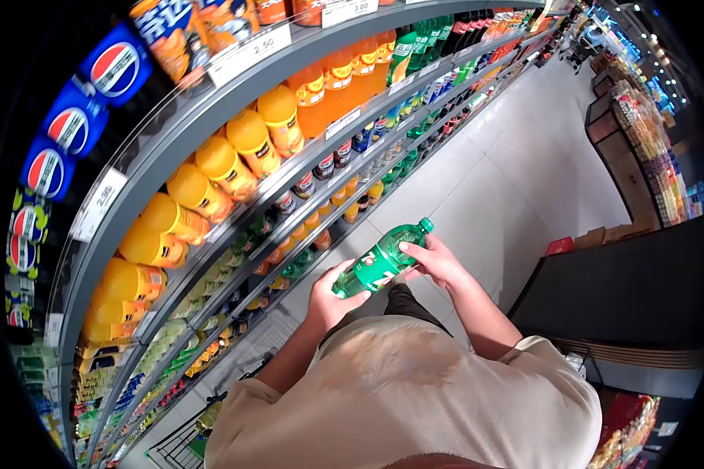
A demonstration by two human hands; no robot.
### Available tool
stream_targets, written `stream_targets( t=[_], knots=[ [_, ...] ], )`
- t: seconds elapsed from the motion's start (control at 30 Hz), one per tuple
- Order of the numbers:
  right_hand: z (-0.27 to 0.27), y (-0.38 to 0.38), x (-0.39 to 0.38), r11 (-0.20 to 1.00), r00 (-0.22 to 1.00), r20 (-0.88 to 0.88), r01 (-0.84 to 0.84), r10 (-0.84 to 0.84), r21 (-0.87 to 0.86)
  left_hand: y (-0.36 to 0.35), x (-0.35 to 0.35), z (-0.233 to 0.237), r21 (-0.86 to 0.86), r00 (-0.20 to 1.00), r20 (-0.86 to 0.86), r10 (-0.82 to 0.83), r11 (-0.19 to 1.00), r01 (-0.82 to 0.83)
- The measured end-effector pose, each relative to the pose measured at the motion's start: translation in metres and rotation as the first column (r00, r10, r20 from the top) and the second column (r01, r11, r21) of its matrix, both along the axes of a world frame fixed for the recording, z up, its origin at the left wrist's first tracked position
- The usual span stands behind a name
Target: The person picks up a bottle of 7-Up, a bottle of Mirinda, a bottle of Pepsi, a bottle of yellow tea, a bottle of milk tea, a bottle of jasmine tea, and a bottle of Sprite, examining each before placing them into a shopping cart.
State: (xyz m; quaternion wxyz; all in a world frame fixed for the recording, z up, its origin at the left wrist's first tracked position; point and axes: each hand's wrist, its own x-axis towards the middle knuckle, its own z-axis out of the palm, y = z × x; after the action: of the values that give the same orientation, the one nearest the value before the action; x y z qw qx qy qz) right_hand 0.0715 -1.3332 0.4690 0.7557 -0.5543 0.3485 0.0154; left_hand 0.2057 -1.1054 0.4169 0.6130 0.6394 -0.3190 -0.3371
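Observation:
A green plastic soda bottle (383, 258) with a green cap and a 7-marked label lies tilted in front of my body, held in both hands. Around its base end, at the lower left, my left hand (332, 297) is closed with the thumb along the label. My right hand (434, 262) grips the neck end, its thumb resting on the clear green shoulder below the cap. The undersides of both grips are hidden behind the bottle.
Curved drink shelves (289, 176) run along my left, stocked with orange juice bottles (250, 141) and blue Pepsi packs (117, 66). A wire shopping cart (176, 445) stands at the lower left. Tiled floor (493, 164) stretches ahead; a dark counter (618, 289) is to the right.

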Motion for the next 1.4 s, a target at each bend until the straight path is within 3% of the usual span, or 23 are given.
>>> stream_targets(
  t=[0.17,0.23,0.27,0.33,0.37,0.4,0.43,0.5,0.63,0.7,0.73,0.8,0.83,0.87,0.9,0.93,1.0,1.03,1.07,1.13,1.17,1.23,1.4],
  knots=[
    [-0.038,-0.064,0.020,0.980,0.982,0.001,0.191,-0.191,0.063,-0.077,0.015,-0.011,0.343,0.968,0.247,-0.047,0.938,-0.042],
    [-0.060,-0.108,0.033,0.991,0.991,0.019,0.129,-0.129,-0.027,-0.104,0.018,-0.060,0.140,0.986,0.165,0.033,0.988,-0.057],
    [-0.072,-0.136,0.037,0.999,0.999,0.028,0.034,-0.035,0.026,-0.121,0.017,-0.074,0.151,0.985,0.168,0.050,0.986,-0.076],
    [-0.082,-0.182,0.044,0.999,0.995,0.092,-0.030,0.034,-0.045,-0.152,0.021,-0.095,0.230,0.903,0.430,0.021,0.964,-0.132],
    [-0.086,-0.207,0.049,0.989,0.985,0.149,-0.062,0.082,-0.133,-0.162,0.022,-0.115,0.250,0.897,0.442,0.017,0.958,-0.141],
    [-0.095,-0.235,0.050,0.979,0.993,0.071,-0.082,0.097,-0.186,-0.162,0.014,-0.144,0.320,0.902,0.427,0.065,0.922,-0.219],
    [-0.114,-0.260,0.052,0.927,0.983,0.149,-0.046,0.109,-0.372,-0.158,0.003,-0.174,0.390,0.904,0.412,0.114,0.874,-0.288],
    [-0.156,-0.321,0.052,0.825,0.982,0.100,-0.077,0.159,-0.559,-0.135,-0.021,-0.226,0.536,0.930,0.151,0.334,0.763,-0.361],
    [-0.226,-0.419,0.060,0.671,0.987,-0.159,-0.117,-0.002,-0.732,-0.078,-0.066,-0.265,0.812,0.932,0.235,0.276,0.471,-0.344],
    [-0.246,-0.452,0.070,0.683,0.985,-0.134,-0.024,-0.108,-0.730,-0.036,-0.088,-0.296,0.880,0.906,0.048,0.421,0.412,-0.238],
    [-0.257,-0.465,0.077,0.650,0.984,-0.082,0.042,-0.159,-0.759,-0.050,-0.087,-0.272,0.884,0.900,0.061,0.431,0.396,-0.249],
    [-0.275,-0.483,0.097,0.649,0.976,0.034,0.169,-0.215,-0.742,-0.065,-0.094,-0.223,0.943,0.831,-0.152,0.535,0.330,-0.040],
    [-0.279,-0.489,0.106,0.655,0.965,0.096,0.238,-0.246,-0.717,-0.020,-0.114,-0.284,0.899,0.977,-0.143,0.159,0.434,0.061],
    [-0.290,-0.496,0.118,0.689,0.960,0.106,0.262,-0.261,-0.676,-0.009,-0.121,-0.307,0.861,0.960,0.031,-0.279,0.495,0.116],
    [-0.299,-0.501,0.128,0.697,0.960,0.102,0.260,-0.260,-0.668,-0.031,-0.116,-0.288,0.807,0.800,0.271,-0.535,0.580,0.115],
    [-0.305,-0.506,0.139,0.661,0.950,0.159,0.302,-0.269,-0.686,-0.024,-0.123,-0.310,0.896,0.929,-0.199,-0.313,0.325,0.301],
    [-0.318,-0.516,0.157,0.627,0.937,0.207,0.344,-0.283,-0.699,-0.062,-0.121,-0.273,0.925,0.970,-0.199,0.137,0.352,0.141],
    [-0.324,-0.520,0.164,0.635,0.937,0.208,0.343,-0.280,-0.692,-0.092,-0.116,-0.240,0.935,0.920,-0.161,0.358,0.354,0.026],
    [-0.328,-0.526,0.170,0.634,0.939,0.191,0.335,-0.286,-0.697,-0.107,-0.110,-0.230,0.938,0.919,-0.152,0.365,0.347,0.018],
    [-0.337,-0.536,0.180,0.658,0.945,0.147,0.310,-0.291,-0.686,-0.125,-0.101,-0.219,0.841,0.822,-0.259,0.506,0.537,-0.066],
    [-0.342,-0.540,0.183,0.666,0.947,0.150,0.307,-0.284,-0.680,-0.133,-0.098,-0.213,0.845,0.819,-0.251,0.515,0.530,-0.074],
    [-0.356,-0.548,0.190,0.642,0.948,0.181,0.310,-0.260,-0.702,-0.140,-0.096,-0.215,0.779,0.872,-0.284,0.400,0.626,-0.033],
    [-0.380,-0.556,0.210,0.638,0.952,0.147,0.291,-0.270,-0.713,-0.154,-0.108,-0.200,0.824,0.866,-0.216,0.450,0.560,-0.086]
  ],
)
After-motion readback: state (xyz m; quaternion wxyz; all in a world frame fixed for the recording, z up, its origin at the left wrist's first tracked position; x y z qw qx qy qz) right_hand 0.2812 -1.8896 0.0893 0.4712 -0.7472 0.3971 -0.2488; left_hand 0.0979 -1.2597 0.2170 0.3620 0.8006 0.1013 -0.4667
